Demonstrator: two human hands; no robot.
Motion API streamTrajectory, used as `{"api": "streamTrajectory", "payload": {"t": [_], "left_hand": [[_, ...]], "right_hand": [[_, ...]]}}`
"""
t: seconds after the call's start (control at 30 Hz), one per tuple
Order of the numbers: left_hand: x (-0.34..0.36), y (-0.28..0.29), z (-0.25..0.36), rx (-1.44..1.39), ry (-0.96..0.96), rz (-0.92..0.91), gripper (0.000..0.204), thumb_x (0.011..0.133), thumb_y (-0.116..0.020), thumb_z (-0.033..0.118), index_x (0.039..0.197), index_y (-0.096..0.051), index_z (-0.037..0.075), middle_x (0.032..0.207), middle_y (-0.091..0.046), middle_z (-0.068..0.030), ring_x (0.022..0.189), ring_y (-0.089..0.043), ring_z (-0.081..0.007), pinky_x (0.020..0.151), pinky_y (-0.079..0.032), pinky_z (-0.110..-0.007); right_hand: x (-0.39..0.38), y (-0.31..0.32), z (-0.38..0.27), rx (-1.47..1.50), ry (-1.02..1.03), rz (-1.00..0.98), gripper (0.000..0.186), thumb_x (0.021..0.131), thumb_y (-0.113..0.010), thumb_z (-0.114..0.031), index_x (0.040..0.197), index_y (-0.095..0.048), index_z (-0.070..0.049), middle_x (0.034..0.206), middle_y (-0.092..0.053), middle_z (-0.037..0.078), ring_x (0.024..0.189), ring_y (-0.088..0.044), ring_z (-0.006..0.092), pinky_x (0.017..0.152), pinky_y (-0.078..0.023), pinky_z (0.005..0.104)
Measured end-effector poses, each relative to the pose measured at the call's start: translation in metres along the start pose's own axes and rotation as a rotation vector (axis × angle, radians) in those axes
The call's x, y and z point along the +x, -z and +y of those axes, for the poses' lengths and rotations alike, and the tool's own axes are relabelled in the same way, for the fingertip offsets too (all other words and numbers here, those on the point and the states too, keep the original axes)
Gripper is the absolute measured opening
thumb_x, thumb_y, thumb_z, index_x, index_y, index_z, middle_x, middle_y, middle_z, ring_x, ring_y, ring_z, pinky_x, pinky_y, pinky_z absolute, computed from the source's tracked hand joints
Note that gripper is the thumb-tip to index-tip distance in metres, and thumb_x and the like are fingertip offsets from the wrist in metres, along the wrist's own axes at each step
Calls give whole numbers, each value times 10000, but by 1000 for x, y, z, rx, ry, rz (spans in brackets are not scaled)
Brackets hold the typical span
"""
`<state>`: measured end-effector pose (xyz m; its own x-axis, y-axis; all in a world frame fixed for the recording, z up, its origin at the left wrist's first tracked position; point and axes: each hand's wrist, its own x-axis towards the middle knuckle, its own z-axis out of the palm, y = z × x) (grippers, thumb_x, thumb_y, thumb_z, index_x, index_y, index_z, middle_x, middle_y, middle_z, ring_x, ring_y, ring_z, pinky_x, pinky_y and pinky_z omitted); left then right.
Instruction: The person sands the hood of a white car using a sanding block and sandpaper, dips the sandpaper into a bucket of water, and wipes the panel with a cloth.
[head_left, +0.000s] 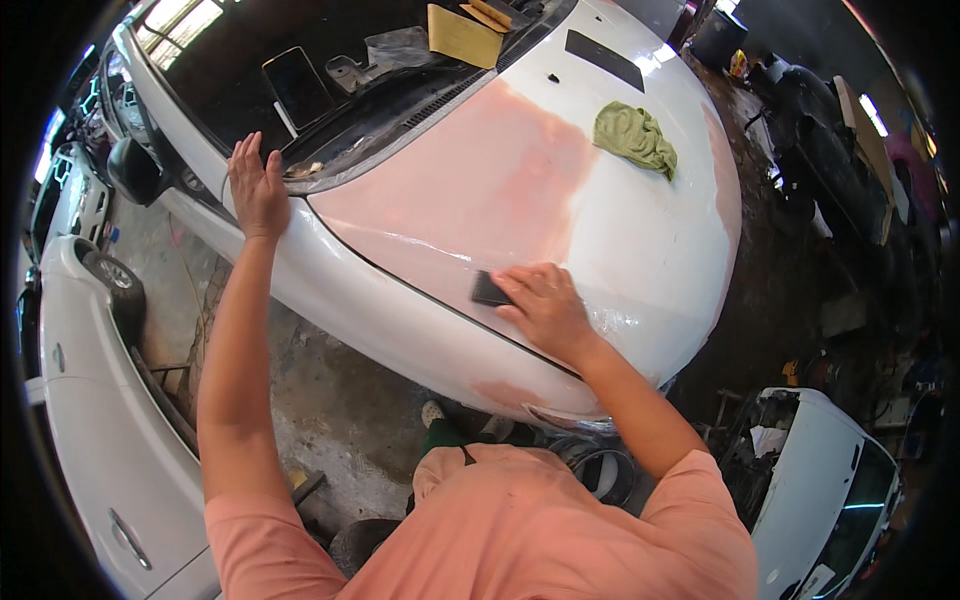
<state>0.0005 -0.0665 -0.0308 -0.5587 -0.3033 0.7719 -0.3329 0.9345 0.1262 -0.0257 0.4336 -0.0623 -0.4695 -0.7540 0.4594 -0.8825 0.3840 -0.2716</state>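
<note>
A white car hood (640, 230) with large pink filler patches fills the middle of the view. My right hand (545, 305) lies flat near the hood's front edge and presses a small dark sanding block (488, 290) against the surface, where it looks wet. My left hand (256, 185) rests with spread fingers on the fender by the base of the windshield and holds nothing. A crumpled green rag (635, 137) lies further up the hood, apart from both hands.
Yellow sandpaper sheets (463, 35) and a dark tablet-like slab (297, 87) lie at the windshield base. A black side mirror (133, 170) sticks out on the left. Another white car (95, 420) stands at my left, a third (820, 490) at lower right. Concrete floor lies below.
</note>
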Motion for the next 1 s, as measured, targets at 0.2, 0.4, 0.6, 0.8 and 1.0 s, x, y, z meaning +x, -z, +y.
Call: {"api": "streamTrajectory", "payload": {"t": [0.2, 0.4, 0.6, 0.8, 1.0], "left_hand": [[-2, -2, -8, -3, -10, 21, 514, 1146, -404, 379, 1544, -457, 59, 1583, -474, -159, 1546, -346, -332, 1310, -216, -481], [1, 7, 11, 48, -107, 107, 459, 1130, -503, 323, 1508, -507, 62, 1589, -443, -178, 1526, -344, -399, 1274, -293, -498], [-102, 22, 208, -711, -111, -54, 453, 982, -725, 87, 1401, -578, -3, 1478, -547, -214, 1411, -478, -416, 1208, -363, -499], [-216, 122, 409, -1345, 119, -798, 444, 997, -731, 94, 1413, -588, 34, 1385, -603, -126, 1250, -607, -244, 963, -552, -354], [-225, 122, 436, -1288, 296, -818, 503, 965, -783, 156, 1357, -563, -70, 1249, -684, -157, 1094, -680, -205, 838, -587, -316]], "right_hand": [[-46, 49, 17, 31, -255, 246, 484, 924, -774, -213, 1369, -661, -61, 1292, -672, 106, 1167, -600, 351, 990, -498, 470], [-91, 62, 37, 1082, -895, 711, 373, 1078, -661, -246, 1374, -589, -33, 1175, -673, 31, 1028, -621, 122, 882, -526, 295], [-118, 71, 36, 1548, -922, 918, 261, 1076, -665, -306, 1210, -540, -119, 1094, -673, 62, 1005, -676, 185, 824, -572, 364], [-122, 65, 9, 1278, -982, 906, 268, 1056, -712, -284, 1135, -534, -100, 1047, -615, 10, 933, -601, 109, 768, -521, 312], [-132, 58, -23, 1225, -876, 832, 296, 1142, -544, -308, 1254, -651, -55, 1236, -622, 82, 1132, -585, 142, 970, -489, 283]]}}
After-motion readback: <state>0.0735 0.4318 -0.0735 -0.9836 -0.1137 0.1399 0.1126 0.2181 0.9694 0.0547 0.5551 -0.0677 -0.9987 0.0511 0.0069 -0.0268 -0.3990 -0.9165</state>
